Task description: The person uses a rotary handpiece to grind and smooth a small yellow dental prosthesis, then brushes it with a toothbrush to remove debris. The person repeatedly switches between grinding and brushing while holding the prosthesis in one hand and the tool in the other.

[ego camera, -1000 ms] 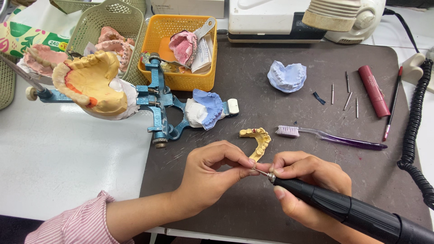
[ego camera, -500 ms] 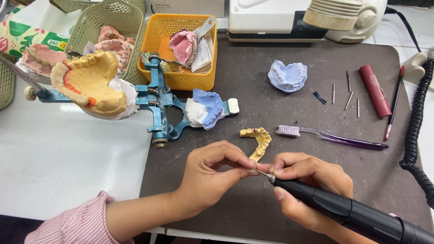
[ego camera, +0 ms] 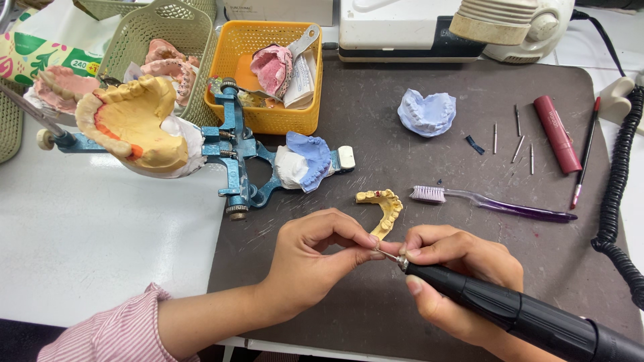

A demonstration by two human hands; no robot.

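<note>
My right hand [ego camera: 463, 275] grips a black rotary handpiece [ego camera: 523, 315] whose metal nose points left. My left hand [ego camera: 315, 258] pinches the thin bur [ego camera: 386, 255] at that nose between thumb and forefinger. Both hands meet low over the dark mat [ego camera: 376, 134]. Just behind the fingertips lies a yellow wax dental arch [ego camera: 382, 206]. A blue metal articulator [ego camera: 235, 151] carrying a yellow-and-white plaster cast [ego camera: 137, 127] and a blue cast [ego camera: 308, 157] stands at the mat's left edge.
A purple toothbrush [ego camera: 496, 203], several loose burs [ego camera: 516, 141], a red tube [ego camera: 557, 133], a red pencil [ego camera: 585, 151] and a blue cast [ego camera: 426, 112] lie on the mat. Orange [ego camera: 268, 117] and green baskets [ego camera: 144, 40] of pink casts stand behind. A coiled black cord [ego camera: 620, 194] hangs right.
</note>
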